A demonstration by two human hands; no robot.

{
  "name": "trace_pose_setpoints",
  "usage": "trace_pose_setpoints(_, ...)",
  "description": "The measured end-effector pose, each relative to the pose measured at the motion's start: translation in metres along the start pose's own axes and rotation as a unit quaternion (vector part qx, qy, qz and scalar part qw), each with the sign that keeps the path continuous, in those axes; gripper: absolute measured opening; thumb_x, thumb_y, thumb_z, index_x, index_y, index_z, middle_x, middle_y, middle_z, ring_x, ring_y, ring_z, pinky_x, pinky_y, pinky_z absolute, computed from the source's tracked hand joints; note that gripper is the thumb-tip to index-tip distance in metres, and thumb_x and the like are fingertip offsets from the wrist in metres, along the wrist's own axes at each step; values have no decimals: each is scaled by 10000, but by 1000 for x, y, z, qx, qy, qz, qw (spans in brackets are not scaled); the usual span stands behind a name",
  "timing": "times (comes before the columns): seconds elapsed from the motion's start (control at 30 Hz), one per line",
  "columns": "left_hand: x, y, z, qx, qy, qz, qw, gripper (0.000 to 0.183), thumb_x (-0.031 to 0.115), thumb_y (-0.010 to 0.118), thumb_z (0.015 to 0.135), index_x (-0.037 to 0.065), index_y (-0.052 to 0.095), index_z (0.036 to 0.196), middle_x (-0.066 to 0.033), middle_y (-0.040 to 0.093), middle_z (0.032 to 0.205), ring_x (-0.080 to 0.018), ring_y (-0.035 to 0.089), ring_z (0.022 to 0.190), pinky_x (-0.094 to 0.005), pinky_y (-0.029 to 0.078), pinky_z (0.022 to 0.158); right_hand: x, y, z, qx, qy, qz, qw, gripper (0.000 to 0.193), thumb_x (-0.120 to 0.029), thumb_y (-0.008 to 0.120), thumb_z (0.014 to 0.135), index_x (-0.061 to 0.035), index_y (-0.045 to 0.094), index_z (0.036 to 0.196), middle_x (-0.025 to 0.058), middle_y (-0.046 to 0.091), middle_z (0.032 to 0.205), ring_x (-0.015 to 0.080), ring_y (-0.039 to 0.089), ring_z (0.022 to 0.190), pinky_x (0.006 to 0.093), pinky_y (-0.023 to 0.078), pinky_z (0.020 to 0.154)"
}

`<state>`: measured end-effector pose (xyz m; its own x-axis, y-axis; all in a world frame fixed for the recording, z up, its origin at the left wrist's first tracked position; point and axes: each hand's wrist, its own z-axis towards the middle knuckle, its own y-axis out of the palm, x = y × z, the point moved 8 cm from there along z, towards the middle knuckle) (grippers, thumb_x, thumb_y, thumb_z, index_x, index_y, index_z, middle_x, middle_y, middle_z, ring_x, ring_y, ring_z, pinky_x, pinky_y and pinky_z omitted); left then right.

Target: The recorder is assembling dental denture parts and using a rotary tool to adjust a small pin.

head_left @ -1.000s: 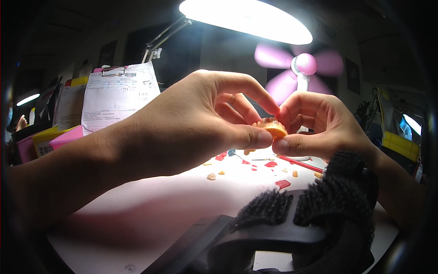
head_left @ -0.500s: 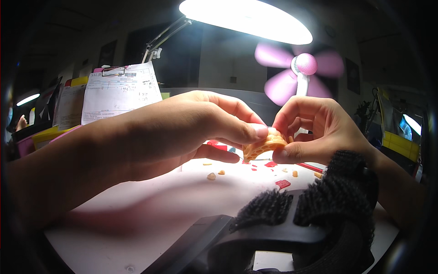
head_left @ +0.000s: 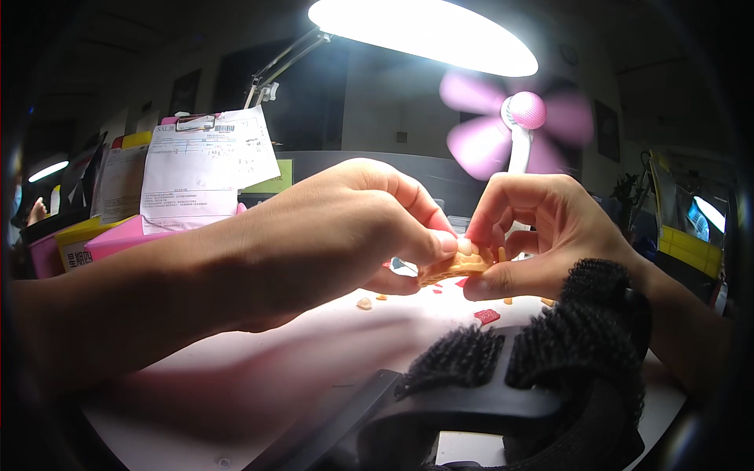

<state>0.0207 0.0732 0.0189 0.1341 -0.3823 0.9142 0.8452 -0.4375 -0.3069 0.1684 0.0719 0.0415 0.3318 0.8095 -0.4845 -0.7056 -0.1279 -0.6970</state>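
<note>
A small flat orange piece [head_left: 455, 267] is pinched between both hands above a white table [head_left: 236, 385]. My left hand [head_left: 338, 228] grips its left end with thumb and fingertips. My right hand [head_left: 542, 235] holds the right end, thumb under it and fingers curled over the top. A black fuzzy strap [head_left: 581, 330] wraps my right wrist. Small red and orange scraps [head_left: 487, 315] lie on the table just below the piece.
A bright desk lamp [head_left: 424, 31] hangs overhead. A pink fan [head_left: 510, 125] stands behind my hands. Clipped white papers [head_left: 200, 165] and pink and yellow boxes [head_left: 94, 243] sit at the back left. A black device [head_left: 440, 416] fills the near edge.
Both hands have lowered slightly and my left fingers have shifted along the orange piece, which now lies flatter between the fingertips.
</note>
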Motion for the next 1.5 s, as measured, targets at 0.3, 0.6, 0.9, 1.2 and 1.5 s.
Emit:
trace_pose_setpoints(0.3,5,2,0,-56,24,202,978,297,201,772,962,-47,709,1113,-83,735,1045,-138,682,1052,-289,509,977,0,5,-2,-21,-56,-15,998,236,-148,860,845,-18,693,950,15,671,836,64,603,764,239,508,677)
trace_pose_setpoints(0.6,7,18,-8,-57,73,300,950,107,56,776,919,-23,732,976,-93,708,1007,-181,682,1056,-376,577,1008,13,26,-6,-125,43,11,991,122,-26,833,859,-11,742,938,36,674,944,118,656,890,279,539,829)
trace_pose_setpoints(0.9,31,21,-15,-15,233,398,887,71,40,769,918,-14,730,942,-96,710,987,-186,692,979,-396,572,1001,-4,32,-8,-127,15,-17,992,69,27,777,893,-6,737,939,62,696,981,148,690,965,304,575,886)
trace_pose_setpoints(1.2,19,-9,-1,-66,0,347,935,271,256,834,896,21,760,1008,-64,742,953,-126,672,894,-289,508,780,7,21,-8,-120,63,-33,990,141,-38,831,877,-7,774,1002,62,718,1004,132,681,956,279,569,876)
trace_pose_setpoints(1.5,2,1,-11,-159,-67,414,894,313,345,843,897,81,793,1057,-43,732,914,-123,629,848,-281,446,682,34,-55,-11,-31,178,-132,975,188,-83,808,903,49,777,1033,95,768,919,108,698,826,253,553,770)
